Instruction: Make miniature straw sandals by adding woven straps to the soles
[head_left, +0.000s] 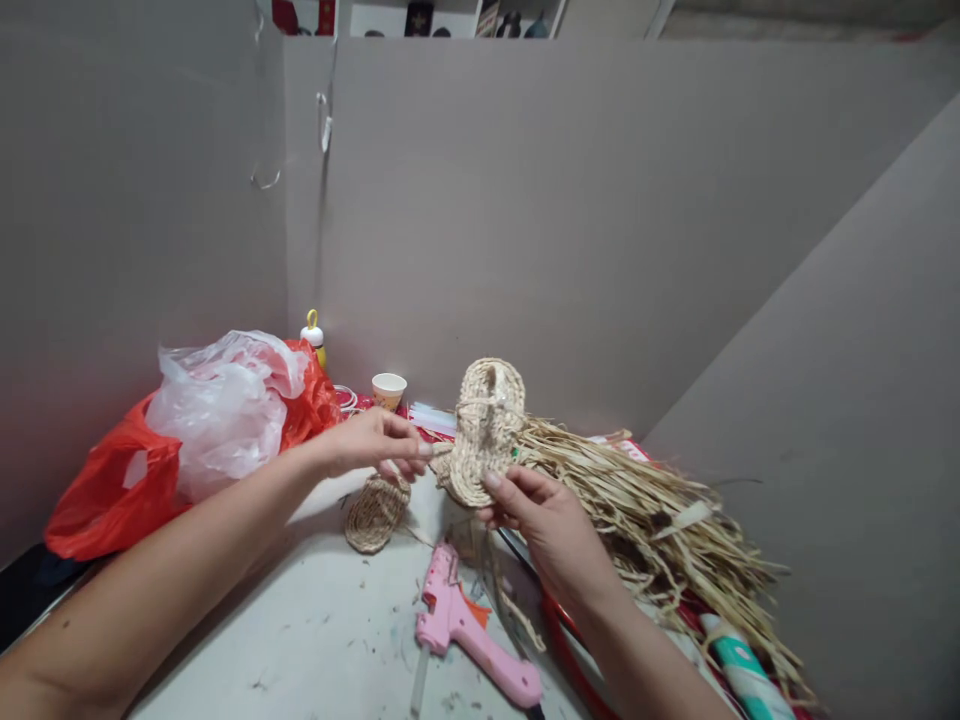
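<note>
My right hand (544, 515) pinches the lower end of a small woven straw sandal (487, 435), holding it upright above the table. The sandal has a coiled sole, with a strand across its upper part. Beside its left edge, my left hand (384, 445) has thumb and fingertips pressed together. What they grip, if anything, is too small to make out. Below that hand lies another oval woven straw piece (375, 515), partly covered by the fingers. A pink glue gun (472, 630) rests on the table below the hands, a clear glue stick in its rear.
A bundle of dry straw (660, 510) spreads along the right. Red and white plastic bags (225, 415) fill the left side. At the back stand a paper cup (388, 390) and a yellow-capped bottle (313, 335). Grey partitions (525, 220) enclose the white table (300, 620).
</note>
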